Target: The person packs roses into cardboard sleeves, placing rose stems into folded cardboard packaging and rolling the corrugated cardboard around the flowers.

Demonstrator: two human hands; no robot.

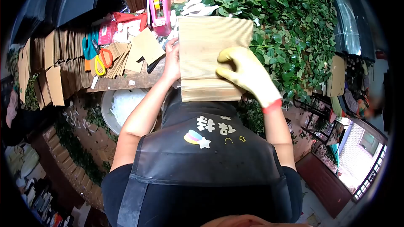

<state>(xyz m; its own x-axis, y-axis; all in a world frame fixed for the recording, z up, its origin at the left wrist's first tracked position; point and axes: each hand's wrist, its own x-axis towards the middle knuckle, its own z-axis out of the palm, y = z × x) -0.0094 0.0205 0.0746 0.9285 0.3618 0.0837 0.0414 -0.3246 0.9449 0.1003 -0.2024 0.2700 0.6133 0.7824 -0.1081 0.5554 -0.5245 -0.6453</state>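
Over the front of the bench, two hands are meeting a ribbed cardboard sheet

In front of the apron, the bare left hand is clasping the sheet's left edge, its fingers partly hidden behind the cardboard. The right hand, in a pale yellow glove with a red cuff, is lying over the lower right of the sheet, its thumb and fingers standing apart; whether they are pressing on the face is impossible to tell. The sheet is facing the wearer, a crease running across its lower part.

Just left of the left hand, flat cardboard pieces are lying on the bench, and scissors with yellow and orange handles are resting near them. A pink tape dispenser is standing behind those pieces. Farther left, stacks of folded cardboard are lining the bench. Beyond the sheet, white-wrapped bundles are lying beside a broad heap of leafy green stems, which is spreading to the right. Below the bench, at left, a white basin is sitting behind the left forearm.
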